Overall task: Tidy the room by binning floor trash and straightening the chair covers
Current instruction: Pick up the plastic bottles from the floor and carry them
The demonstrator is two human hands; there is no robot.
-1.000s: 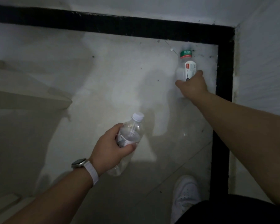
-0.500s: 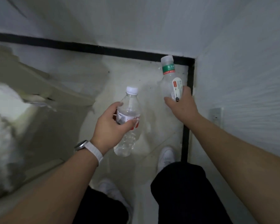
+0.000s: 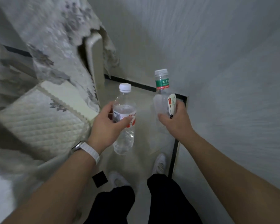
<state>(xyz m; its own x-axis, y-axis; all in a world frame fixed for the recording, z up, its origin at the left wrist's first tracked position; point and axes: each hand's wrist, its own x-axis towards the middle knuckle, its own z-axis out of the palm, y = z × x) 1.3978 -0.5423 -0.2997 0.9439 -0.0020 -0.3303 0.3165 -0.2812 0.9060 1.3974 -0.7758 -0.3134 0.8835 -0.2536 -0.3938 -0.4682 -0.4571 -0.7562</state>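
**A:** What is the person holding?

**B:** 2 plastic bottles, 1 in each hand, both lifted clear of the floor. The left hand (image 3: 106, 126) is wrapped around the middle of a clear bottle with a white cap (image 3: 124, 120), thumb across its red-and-white label. That bottle stands nearly upright, and its base hangs below the hand. A white watch strap (image 3: 90, 151) circles the left wrist.

**A:** And the other?

**B:** The right hand (image 3: 176, 120) grasps the lower body of a bottle with a green neck label (image 3: 162, 92). It is upright too, with a pale cap and a white and red label partly peeling off beside the fingers. The 2 bottles are near each other but apart.

**A:** Where is this in the room?

**B:** In a corner. A pale textured wall (image 3: 225, 78) runs along the person's right, and a black skirting strip (image 3: 174, 157) marks where it meets the pale floor (image 3: 144, 143). The person's 2 white shoes (image 3: 160, 164) and dark trouser legs show below the arms.

**A:** Any chair nearby?

**B:** Yes, to the left. A chair (image 3: 95, 59) with a pale frame wears a lacy patterned cover (image 3: 55, 38) draped over its back, hanging unevenly at the top corner. A quilted seat pad (image 3: 42, 120) lies below it. That side is blurred. A small black square (image 3: 99, 178) lies on the floor by the left shoe.
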